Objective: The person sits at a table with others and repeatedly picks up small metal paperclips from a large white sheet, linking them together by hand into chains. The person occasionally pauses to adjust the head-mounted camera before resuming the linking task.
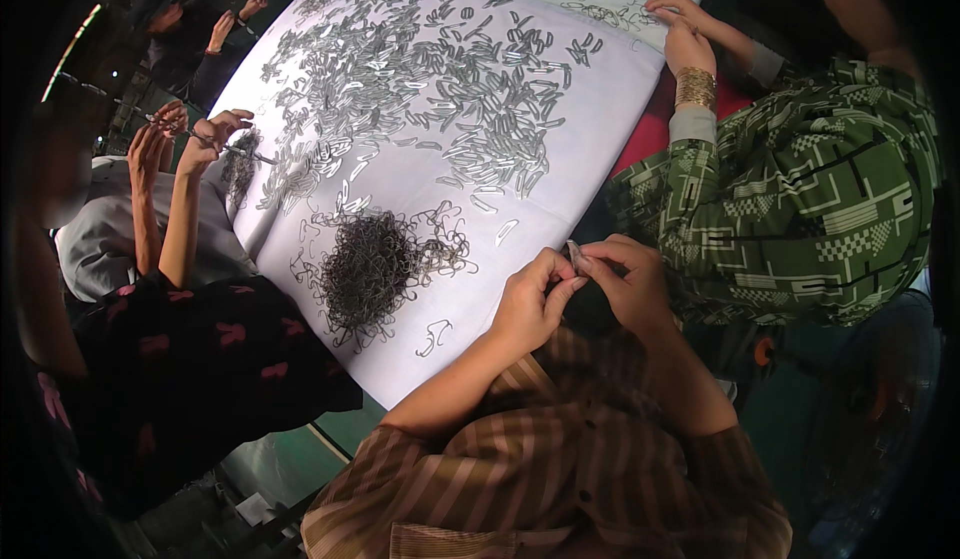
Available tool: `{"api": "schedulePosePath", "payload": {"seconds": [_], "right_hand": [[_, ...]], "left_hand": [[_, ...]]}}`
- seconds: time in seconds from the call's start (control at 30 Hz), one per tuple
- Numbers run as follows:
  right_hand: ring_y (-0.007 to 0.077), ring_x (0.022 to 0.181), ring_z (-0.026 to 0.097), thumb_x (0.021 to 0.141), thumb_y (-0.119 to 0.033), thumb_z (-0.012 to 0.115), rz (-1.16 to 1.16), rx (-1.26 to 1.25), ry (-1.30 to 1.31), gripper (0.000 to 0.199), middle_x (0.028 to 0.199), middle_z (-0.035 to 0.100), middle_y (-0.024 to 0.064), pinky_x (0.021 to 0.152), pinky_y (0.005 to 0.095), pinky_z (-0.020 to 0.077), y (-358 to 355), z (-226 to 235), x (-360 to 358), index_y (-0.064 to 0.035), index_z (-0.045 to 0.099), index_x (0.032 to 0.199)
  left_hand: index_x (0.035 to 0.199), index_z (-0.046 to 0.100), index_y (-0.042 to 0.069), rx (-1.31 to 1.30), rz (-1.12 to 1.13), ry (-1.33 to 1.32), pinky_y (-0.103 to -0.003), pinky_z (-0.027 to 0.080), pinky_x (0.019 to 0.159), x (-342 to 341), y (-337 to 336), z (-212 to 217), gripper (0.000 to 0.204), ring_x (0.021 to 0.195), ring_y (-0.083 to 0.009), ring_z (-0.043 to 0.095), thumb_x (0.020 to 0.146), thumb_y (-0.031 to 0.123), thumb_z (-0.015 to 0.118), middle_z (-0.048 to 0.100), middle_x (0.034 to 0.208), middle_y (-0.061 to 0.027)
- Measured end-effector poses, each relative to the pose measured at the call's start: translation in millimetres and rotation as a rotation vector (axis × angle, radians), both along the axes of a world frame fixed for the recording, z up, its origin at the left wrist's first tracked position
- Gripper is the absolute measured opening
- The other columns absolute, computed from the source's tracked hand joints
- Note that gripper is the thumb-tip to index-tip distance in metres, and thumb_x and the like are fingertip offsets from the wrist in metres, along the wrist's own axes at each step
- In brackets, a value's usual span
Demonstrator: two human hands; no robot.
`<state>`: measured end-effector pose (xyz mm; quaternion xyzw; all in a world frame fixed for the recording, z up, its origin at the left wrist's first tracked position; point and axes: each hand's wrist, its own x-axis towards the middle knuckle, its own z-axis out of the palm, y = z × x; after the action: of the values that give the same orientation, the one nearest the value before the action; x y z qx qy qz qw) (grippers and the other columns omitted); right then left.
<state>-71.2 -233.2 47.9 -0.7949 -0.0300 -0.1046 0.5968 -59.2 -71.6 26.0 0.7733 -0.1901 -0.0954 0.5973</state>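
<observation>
- On the far left I see a co-worker's raised hands (190, 139) pinching a thin metal piece above the table edge, lifted clear of the loose stock, I'd guess so it can be seen while worked.
- The dark tangled heap of thin wire springs (368, 269) lies on the white cloth-covered table (600, 119), well within my reach, with a few strays around it.
- Beyond it spreads the broad scatter of small flat silvery metal clips (440, 69), thinly laid so single pieces can be picked out.
- My left hand (530, 304) has its fingers curled nearly closed, tips meeting the right hand's.
- The small silvery metal clip (577, 256) stands between both hands' fingertips, just off the table's near edge.
- My right hand (630, 284) pinches it from the other side, fingers closed on it.
</observation>
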Motion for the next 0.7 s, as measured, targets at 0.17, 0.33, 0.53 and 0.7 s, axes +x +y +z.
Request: {"api": "schedulePosePath", "payload": {"seconds": [0.17, 0.33, 0.53, 0.7], "right_hand": [[0.0144, 0.067, 0.062, 0.081, 0.001, 0.065, -0.019, -0.032, -0.015, 0.009, 0.075, 0.064, 0.0087, 0.060, 0.0259, 0.0466, -1, -2, -5, 0.0026, 0.068, 0.090], [0.0150, 0.064, 0.063, 0.082, -0.003, 0.065, -0.039, 0.019, 0.081, 0.008, 0.074, 0.064, 0.0087, 0.058, 0.0270, 0.0472, -1, 3, -8, 0.0010, 0.068, 0.089], [0.0130, 0.063, 0.062, 0.082, -0.004, 0.066, 0.000, -0.038, 0.094, 0.008, 0.073, 0.063, 0.0076, 0.058, 0.0246, 0.0471, -4, 7, -7, 0.0008, 0.068, 0.089], [0.0112, 0.064, 0.062, 0.083, -0.002, 0.066, -0.008, 0.106, 0.156, 0.008, 0.074, 0.064, 0.0064, 0.058, 0.0234, 0.0481, -6, 3, -7, 0.0020, 0.068, 0.090]], "left_hand": [[0.086, 0.052, 0.002, -0.026, -0.027, -0.040, -0.028, 0.046, 0.060, -2, -1, -5, 0.015, 0.062, -0.0197, 0.057, 0.085, 0.005, 0.067, 0.059, 0.071, -0.0101], [0.086, 0.052, 0.002, -0.057, -0.030, 0.009, -0.027, 0.046, 0.062, -2, -2, 0, 0.015, 0.063, -0.0161, 0.056, 0.086, 0.005, 0.067, 0.060, 0.070, -0.0091], [0.085, 0.051, 0.002, -0.132, -0.039, 0.079, -0.025, 0.046, 0.063, 1, -4, -9, 0.014, 0.066, -0.0109, 0.056, 0.087, 0.004, 0.065, 0.062, 0.073, -0.0065], [0.085, 0.052, 0.002, -0.154, -0.063, 0.154, -0.024, 0.046, 0.068, 4, -7, 0, 0.013, 0.070, -0.0100, 0.056, 0.087, 0.004, 0.065, 0.064, 0.076, -0.0064]]}}
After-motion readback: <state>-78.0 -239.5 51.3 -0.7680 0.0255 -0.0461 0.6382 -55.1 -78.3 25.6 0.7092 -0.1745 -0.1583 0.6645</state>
